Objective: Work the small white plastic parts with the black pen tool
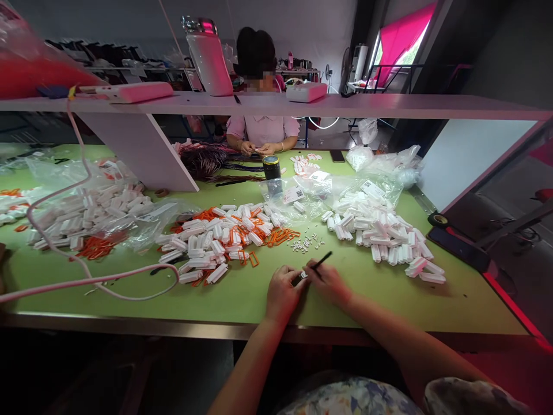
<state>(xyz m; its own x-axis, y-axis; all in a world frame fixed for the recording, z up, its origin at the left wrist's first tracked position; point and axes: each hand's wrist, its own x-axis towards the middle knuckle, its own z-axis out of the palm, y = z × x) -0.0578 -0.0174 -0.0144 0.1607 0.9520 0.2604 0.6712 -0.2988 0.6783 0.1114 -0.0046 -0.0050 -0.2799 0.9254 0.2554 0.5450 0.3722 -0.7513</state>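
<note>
My left hand point(281, 293) is closed on a small white plastic piece point(303, 275) just above the green table, most of it hidden by the fingers. Close on its right, my right hand point(329, 283) grips a thin black pen-like tool point(323, 260), its dark end pointing up and away. The two hands nearly meet at the white piece. Tiny white parts point(302, 244) lie scattered just beyond them. Farther left is a heap of white plastic housings point(207, 245) mixed with orange rectangular frames point(283, 236). Another pile of white housings point(384, 233) lies to the right.
A shelf point(259, 104) spans the table, carrying a white bottle point(211, 60). Beneath it stand a dark can point(272, 168) and clear plastic bags point(298, 199). A pink-white cable point(108, 281) loops over the left side. Across the table, a co-worker point(262, 129) handles something small.
</note>
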